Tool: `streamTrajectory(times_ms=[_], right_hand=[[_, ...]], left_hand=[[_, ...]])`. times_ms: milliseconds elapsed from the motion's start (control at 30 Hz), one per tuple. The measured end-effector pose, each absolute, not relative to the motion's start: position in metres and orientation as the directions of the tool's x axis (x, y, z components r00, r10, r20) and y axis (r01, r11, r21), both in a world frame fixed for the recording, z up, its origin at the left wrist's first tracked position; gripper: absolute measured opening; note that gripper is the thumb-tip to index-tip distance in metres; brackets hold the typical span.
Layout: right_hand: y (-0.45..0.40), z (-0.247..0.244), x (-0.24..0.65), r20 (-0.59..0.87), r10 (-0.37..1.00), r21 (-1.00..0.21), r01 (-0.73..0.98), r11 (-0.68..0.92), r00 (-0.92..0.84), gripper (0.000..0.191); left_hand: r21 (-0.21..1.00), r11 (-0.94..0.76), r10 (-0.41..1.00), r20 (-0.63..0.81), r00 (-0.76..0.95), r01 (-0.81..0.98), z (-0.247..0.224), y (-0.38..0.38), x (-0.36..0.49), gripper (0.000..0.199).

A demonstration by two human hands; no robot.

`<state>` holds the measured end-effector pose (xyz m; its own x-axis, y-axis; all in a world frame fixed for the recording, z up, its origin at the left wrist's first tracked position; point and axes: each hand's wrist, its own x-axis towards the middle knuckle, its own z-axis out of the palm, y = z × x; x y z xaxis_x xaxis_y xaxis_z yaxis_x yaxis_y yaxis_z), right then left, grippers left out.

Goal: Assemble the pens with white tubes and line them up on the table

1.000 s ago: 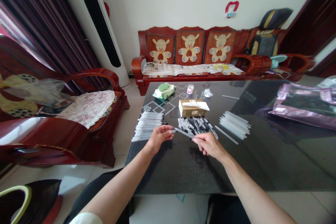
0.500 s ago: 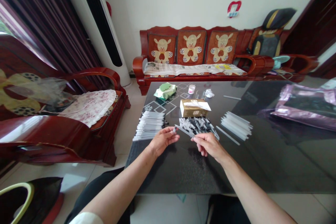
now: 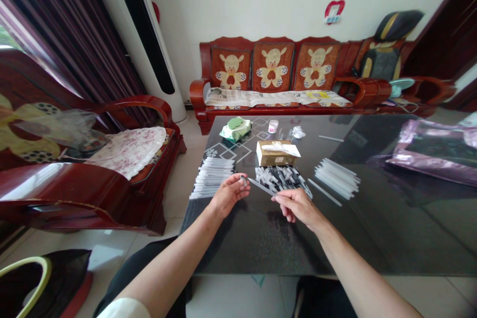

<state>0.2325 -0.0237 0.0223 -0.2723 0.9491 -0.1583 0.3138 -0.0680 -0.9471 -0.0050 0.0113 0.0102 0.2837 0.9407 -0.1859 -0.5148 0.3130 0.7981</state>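
The right hand [image 3: 296,204] pinches a slim tube [image 3: 262,187] by one end, its other tip towards a small dark-and-clear piece [image 3: 244,180] pinched in the left hand [image 3: 229,196]; the step looks like handling these two end to end, calling next for steady alignment; the tube, straight and frosted, slants above the dark table [image 3: 402,228] near a heap of black-and-clear pieces [image 3: 281,179]

Home living room, red wooden sofa [image 3: 198,97], backrest cushions [image 3: 274,65] (cartoon-animal prints), long purple curtain [image 3: 67,25]
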Motion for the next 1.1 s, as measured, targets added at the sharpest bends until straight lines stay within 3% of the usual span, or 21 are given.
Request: streamTrajectory(times_ms=[167, 433, 700, 1100], right_hand=[[-0.024, 0.023, 0.232, -0.144, 0.943, -0.944, 0.329, -0.039, -0.301, 0.042], [-0.024, 0.021, 0.231, -0.158, 0.942, -0.936, 0.349, -0.046, -0.297, 0.042], [-0.023, 0.022, 0.234, -0.141, 0.952, -0.941, 0.336, -0.043, -0.271, 0.043], [-0.024, 0.029, 0.231, -0.161, 0.965, -0.941, 0.328, -0.088, -0.205, 0.042]], left_hand=[[0.775, 0.288, 0.957, -0.224, 0.182, -0.562, 0.007, 0.018, -0.008, 0.023], [0.782, 0.288, 0.958, -0.224, 0.18, -0.553, 0.007, 0.018, -0.009, 0.026], [0.903, 0.149, 0.977, -0.072, 0.199, -0.404, 0.014, 0.01, -0.005, 0.032], [0.949, 0.121, 0.964, -0.041, 0.264, -0.292, 0.013, 0.006, -0.003, 0.032]])
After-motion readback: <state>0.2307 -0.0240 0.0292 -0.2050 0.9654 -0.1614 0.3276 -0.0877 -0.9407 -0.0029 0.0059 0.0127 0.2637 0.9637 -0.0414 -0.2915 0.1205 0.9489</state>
